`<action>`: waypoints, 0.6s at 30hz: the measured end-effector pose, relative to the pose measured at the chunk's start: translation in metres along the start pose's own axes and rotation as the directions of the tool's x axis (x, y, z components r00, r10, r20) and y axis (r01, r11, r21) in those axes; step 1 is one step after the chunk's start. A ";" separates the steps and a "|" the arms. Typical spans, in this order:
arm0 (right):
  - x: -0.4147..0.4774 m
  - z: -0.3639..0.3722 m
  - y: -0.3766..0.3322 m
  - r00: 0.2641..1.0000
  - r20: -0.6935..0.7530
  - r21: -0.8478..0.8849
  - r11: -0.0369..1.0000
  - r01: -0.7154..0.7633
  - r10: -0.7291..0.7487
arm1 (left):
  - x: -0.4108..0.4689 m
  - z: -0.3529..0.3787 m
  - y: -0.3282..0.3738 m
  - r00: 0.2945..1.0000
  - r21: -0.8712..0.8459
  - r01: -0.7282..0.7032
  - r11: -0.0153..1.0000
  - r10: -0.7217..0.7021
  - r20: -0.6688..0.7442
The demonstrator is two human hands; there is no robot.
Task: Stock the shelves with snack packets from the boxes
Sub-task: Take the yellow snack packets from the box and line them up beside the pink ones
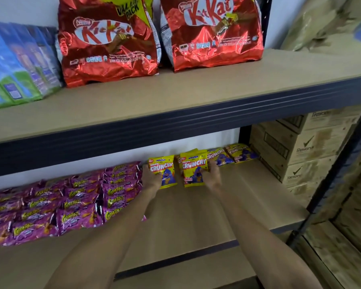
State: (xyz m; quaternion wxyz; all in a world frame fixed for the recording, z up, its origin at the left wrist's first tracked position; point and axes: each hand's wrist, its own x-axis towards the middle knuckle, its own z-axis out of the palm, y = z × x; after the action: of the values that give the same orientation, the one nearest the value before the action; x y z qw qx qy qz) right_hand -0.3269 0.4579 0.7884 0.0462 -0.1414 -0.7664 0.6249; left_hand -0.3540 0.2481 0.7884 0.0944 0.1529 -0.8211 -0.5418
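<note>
Both my arms reach deep into the lower shelf [248,201]. My left hand [151,179] grips a yellow Crunchy snack packet [164,170] by its left edge, holding it upright at the back of the shelf. My right hand [212,174] grips a small stack of yellow Crunchy packets [193,167] from the right side, also upright. Two more yellow Crunchy packets [232,155] lie flat against the back wall to the right of my right hand.
Several purple Corntoz packets [71,203] fill the lower shelf's left half. The upper shelf [196,97] carries two red KitKat bags [108,40] and blue-green cartons [19,63]. Stacked cardboard boxes [300,151] stand to the right behind the dark shelf post [338,163].
</note>
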 end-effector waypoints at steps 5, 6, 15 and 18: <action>0.014 0.006 0.011 1.000 -0.017 -0.045 0.999 0.024 -0.025 | 0.002 0.007 -0.005 1.000 0.072 -0.004 0.997 0.005 -0.018; 0.016 0.006 0.011 0.999 -0.017 -0.055 0.998 0.041 -0.042 | 0.002 0.007 -0.006 1.000 0.085 -0.010 0.996 0.012 -0.020; 0.024 0.007 0.020 0.990 -0.010 -0.135 0.981 0.141 -0.143 | 0.007 0.009 -0.012 0.949 0.401 -0.281 0.872 0.315 -0.022; 0.029 0.012 0.021 0.982 -0.033 -0.161 0.970 0.180 -0.188 | 0.004 0.013 -0.014 0.899 0.623 -0.373 0.688 0.435 0.058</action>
State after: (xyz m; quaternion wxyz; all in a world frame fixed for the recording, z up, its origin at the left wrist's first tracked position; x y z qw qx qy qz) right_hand -0.3538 0.4584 0.7627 0.1112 -0.0878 -0.8216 0.5521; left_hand -0.3594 0.2523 0.7701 0.1944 0.0161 -0.9603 -0.1995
